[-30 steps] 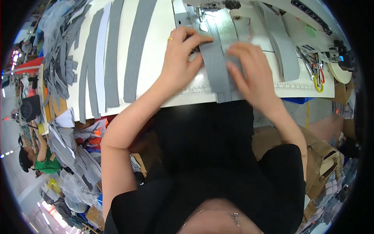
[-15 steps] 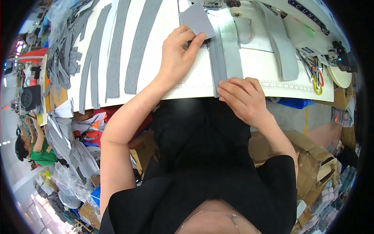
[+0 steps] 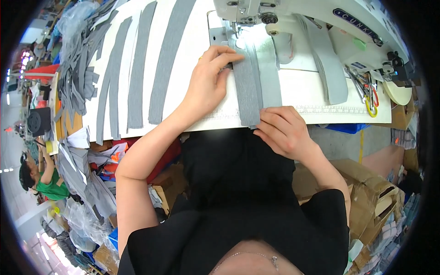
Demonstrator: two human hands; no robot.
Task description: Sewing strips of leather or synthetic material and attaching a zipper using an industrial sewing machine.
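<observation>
A dark grey fabric strip (image 3: pixel 246 94) runs lengthwise from under the lit needle area of a white sewing machine (image 3: pixel 293 11) to the table's front edge. My left hand (image 3: pixel 208 80) rests at its left side near the machine, fingertips lying on the cloth and thumb apart, so it is open. At the strip's near end, my right hand (image 3: pixel 286 133) pinches the right corner between thumb and fingers. A paler grey strip (image 3: pixel 270 75) lies just to the right, partly covered by the dark one.
Several grey strips (image 3: pixel 172 59) lie spread leftward on the white table (image 3: pixel 192 68), beside a heap of grey offcuts (image 3: pixel 75 68). Stacked pale strips (image 3: pixel 327 64) and scissors (image 3: pixel 370 98) are at right. Cardboard boxes (image 3: pixel 362 183) stand below. Another person (image 3: pixel 43 176) works far left.
The pale flap my left hand held up no longer shows. The dark strip now lies flat and wider, with my left hand lowered onto its side. My right hand stays at the near end.
</observation>
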